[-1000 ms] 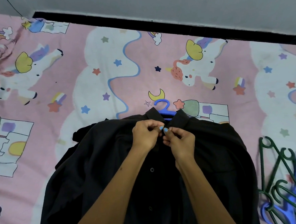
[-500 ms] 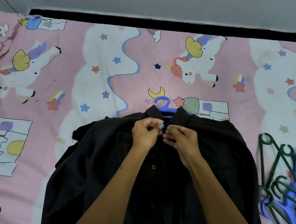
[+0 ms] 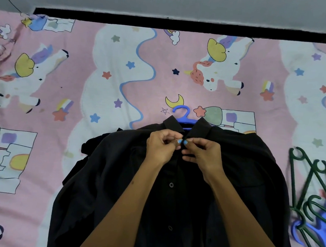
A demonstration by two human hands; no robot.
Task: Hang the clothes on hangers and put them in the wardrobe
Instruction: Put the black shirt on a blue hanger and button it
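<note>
A black button-up shirt (image 3: pixel 112 177) lies flat on the bed, front side up. A blue hanger (image 3: pixel 183 116) is inside it, only its hook and neck showing above the collar. My left hand (image 3: pixel 161 147) pinches the left edge of the shirt's placket just under the collar. My right hand (image 3: pixel 202 155) pinches the right edge at the same spot, fingertips meeting my left hand's at the top button. Two lower buttons show down the placket. The wardrobe is not in view.
The bed carries a pink unicorn-print sheet (image 3: pixel 113 71). A pile of dark green hangers (image 3: pixel 304 191) and blue hangers (image 3: pixel 322 229) lies at the right edge. A dark bed frame and a grey wall run along the far side.
Both hands stay pinched together at the collar button, with only small finger shifts. The view has tilted slightly.
</note>
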